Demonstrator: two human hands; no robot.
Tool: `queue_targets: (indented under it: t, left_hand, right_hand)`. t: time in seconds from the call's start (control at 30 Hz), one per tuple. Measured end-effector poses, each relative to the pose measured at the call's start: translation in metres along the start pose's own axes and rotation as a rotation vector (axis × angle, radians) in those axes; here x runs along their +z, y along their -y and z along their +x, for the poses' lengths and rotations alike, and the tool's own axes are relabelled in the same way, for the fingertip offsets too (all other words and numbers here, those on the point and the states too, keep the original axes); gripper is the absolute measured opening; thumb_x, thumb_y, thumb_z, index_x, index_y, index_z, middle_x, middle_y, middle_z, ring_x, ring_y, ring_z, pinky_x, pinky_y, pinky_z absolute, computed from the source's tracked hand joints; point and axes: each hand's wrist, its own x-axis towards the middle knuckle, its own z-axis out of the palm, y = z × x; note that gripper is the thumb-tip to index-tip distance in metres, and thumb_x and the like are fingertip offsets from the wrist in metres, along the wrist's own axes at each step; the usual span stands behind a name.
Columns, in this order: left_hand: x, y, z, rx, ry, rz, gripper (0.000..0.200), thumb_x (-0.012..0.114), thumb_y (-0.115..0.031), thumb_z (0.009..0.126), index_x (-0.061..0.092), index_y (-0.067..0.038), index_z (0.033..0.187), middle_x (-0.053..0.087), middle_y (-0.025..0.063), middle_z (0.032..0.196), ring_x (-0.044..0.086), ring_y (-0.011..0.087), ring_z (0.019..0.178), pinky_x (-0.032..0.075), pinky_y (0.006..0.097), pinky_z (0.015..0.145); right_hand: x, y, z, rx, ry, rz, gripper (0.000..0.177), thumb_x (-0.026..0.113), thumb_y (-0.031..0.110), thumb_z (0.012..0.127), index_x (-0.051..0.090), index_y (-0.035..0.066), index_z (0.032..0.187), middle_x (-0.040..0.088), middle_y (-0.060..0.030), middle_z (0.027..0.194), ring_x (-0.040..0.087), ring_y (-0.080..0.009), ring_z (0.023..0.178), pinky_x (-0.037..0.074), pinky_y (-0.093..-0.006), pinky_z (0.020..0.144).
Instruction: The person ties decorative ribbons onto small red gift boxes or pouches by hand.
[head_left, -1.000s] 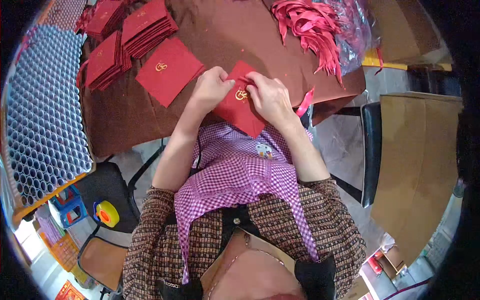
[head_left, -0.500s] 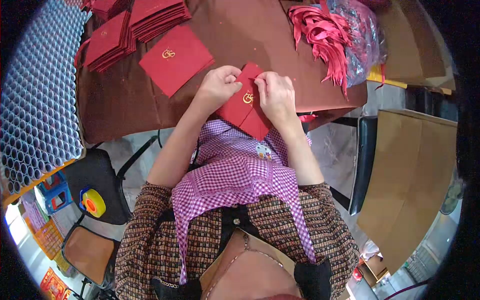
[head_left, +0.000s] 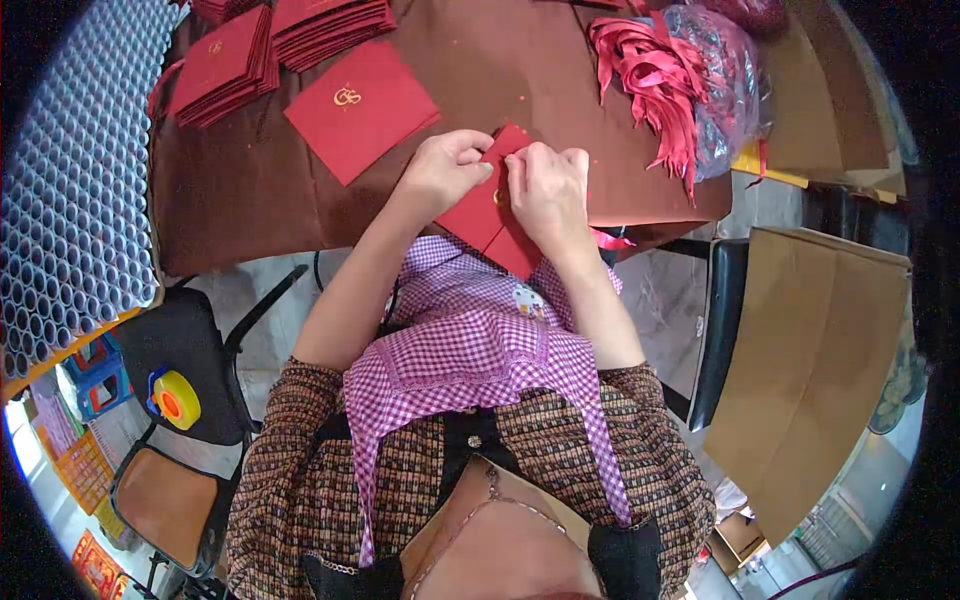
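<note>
Both my hands hold one red square card [head_left: 483, 222] with a gold emblem at the near edge of the brown table [head_left: 250, 200]. My left hand [head_left: 447, 165] pinches its upper left edge. My right hand [head_left: 548, 190] lies over the middle of the card and hides most of the emblem. The card's lower corner hangs past the table edge over my checked apron. A strip of red ribbon [head_left: 612, 240] pokes out beside my right wrist.
A single red card [head_left: 360, 108] lies left of my hands, with stacks of the same cards [head_left: 225, 65] behind it. A pile of red ribbons [head_left: 655, 75] in a plastic bag sits at the right. A rack of tubes [head_left: 75, 190] stands left, cardboard sheets [head_left: 820, 350] right.
The view has shifted, so the table sits lower in the frame. My right hand has slid over the gold emblem, and my left fingers have moved closer along the card's top edge.
</note>
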Motion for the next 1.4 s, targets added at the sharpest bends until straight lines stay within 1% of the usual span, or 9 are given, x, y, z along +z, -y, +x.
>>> queue_targets:
  t: [0.23, 0.3, 0.53, 0.57, 0.67, 0.87, 1.07, 1.2, 1.4]
  left_hand:
    - [0.007, 0.009, 0.003, 0.001, -0.096, 0.010, 0.034, 0.062, -0.001, 0.083, 0.057, 0.004, 0.116, 0.063, 0.0008, 0.086, 0.057, 0.0062, 0.075, 0.048, 0.0212, 0.067]
    - [0.008, 0.010, 0.004, -0.038, -0.089, -0.108, 0.035, 0.062, -0.003, 0.080, 0.061, -0.001, 0.114, 0.067, 0.0153, 0.104, 0.063, 0.0156, 0.092, 0.050, 0.0273, 0.082]
    - [0.001, -0.015, -0.008, 0.054, -0.036, 0.097, 0.033, 0.055, -0.003, 0.083, 0.061, 0.001, 0.115, 0.067, 0.0109, 0.098, 0.062, 0.0122, 0.086, 0.050, 0.0271, 0.077]
    - [-0.001, 0.002, 0.002, 0.146, -0.028, 0.130, 0.029, 0.053, -0.009, 0.088, 0.062, 0.001, 0.114, 0.063, 0.0012, 0.085, 0.055, 0.0078, 0.073, 0.047, 0.0231, 0.066]
    - [-0.011, -0.021, -0.003, 0.017, 0.122, -0.019, 0.030, 0.052, -0.006, 0.087, 0.061, 0.002, 0.114, 0.062, 0.0007, 0.082, 0.053, 0.0078, 0.071, 0.046, 0.0230, 0.064]
    - [-0.012, -0.006, 0.007, 0.139, 0.100, 0.224, 0.027, 0.052, -0.004, 0.085, 0.065, -0.001, 0.109, 0.064, 0.0044, 0.076, 0.056, 0.0087, 0.067, 0.047, 0.0254, 0.061]
    - [-0.005, 0.006, 0.009, 0.293, -0.073, 0.400, 0.018, 0.056, -0.007, 0.084, 0.065, 0.001, 0.098, 0.067, 0.0127, 0.083, 0.063, 0.0149, 0.076, 0.049, 0.0305, 0.069]
    - [0.000, 0.001, 0.004, 0.349, -0.042, 0.326, 0.016, 0.059, -0.010, 0.084, 0.064, 0.000, 0.095, 0.066, 0.0137, 0.086, 0.063, 0.0168, 0.082, 0.049, 0.0312, 0.073]
    - [0.003, -0.003, -0.003, 0.314, -0.014, 0.318, 0.015, 0.059, -0.009, 0.084, 0.063, 0.000, 0.094, 0.065, 0.0117, 0.086, 0.062, 0.0154, 0.083, 0.049, 0.0296, 0.074]
  right_hand:
    - [-0.001, 0.018, 0.006, 0.011, 0.035, -0.081, 0.016, 0.061, 0.008, 0.080, 0.050, 0.005, 0.070, 0.057, -0.0127, 0.059, 0.055, -0.0291, 0.055, 0.036, -0.0404, 0.066]
    - [0.005, 0.017, 0.005, 0.010, 0.031, -0.091, 0.017, 0.061, 0.008, 0.080, 0.049, 0.005, 0.069, 0.057, -0.0135, 0.057, 0.055, -0.0295, 0.054, 0.036, -0.0407, 0.065]
    - [0.005, 0.003, 0.005, 0.145, 0.057, 0.157, 0.012, 0.060, 0.016, 0.085, 0.059, 0.004, 0.085, 0.062, -0.0127, 0.070, 0.058, -0.0313, 0.063, 0.040, -0.0393, 0.073]
    - [-0.002, 0.004, 0.007, 0.143, 0.122, 0.169, 0.012, 0.059, 0.016, 0.086, 0.059, 0.004, 0.085, 0.062, -0.0134, 0.072, 0.058, -0.0315, 0.065, 0.040, -0.0396, 0.074]
    - [-0.005, -0.001, 0.008, 0.107, 0.221, 0.168, 0.013, 0.058, 0.017, 0.087, 0.059, 0.004, 0.087, 0.063, -0.0144, 0.076, 0.058, -0.0318, 0.070, 0.039, -0.0404, 0.078]
    - [0.007, -0.005, 0.001, 0.108, 0.115, 0.253, 0.012, 0.057, 0.015, 0.087, 0.057, 0.004, 0.083, 0.062, -0.0130, 0.074, 0.059, -0.0318, 0.069, 0.036, -0.0406, 0.076]
    - [-0.015, -0.006, 0.017, 0.193, 0.339, 0.459, 0.009, 0.058, 0.013, 0.085, 0.062, 0.004, 0.087, 0.062, -0.0138, 0.076, 0.061, -0.0320, 0.076, 0.041, -0.0405, 0.082]
    - [-0.027, -0.019, 0.038, -0.068, 0.108, 0.334, 0.013, 0.057, 0.003, 0.083, 0.065, 0.002, 0.093, 0.063, -0.0141, 0.087, 0.062, -0.0285, 0.084, 0.048, -0.0351, 0.075]
    - [-0.034, -0.029, 0.049, -0.065, 0.544, 0.595, 0.009, 0.060, 0.003, 0.081, 0.058, 0.001, 0.089, 0.058, -0.0106, 0.087, 0.058, -0.0224, 0.084, 0.046, -0.0305, 0.075]
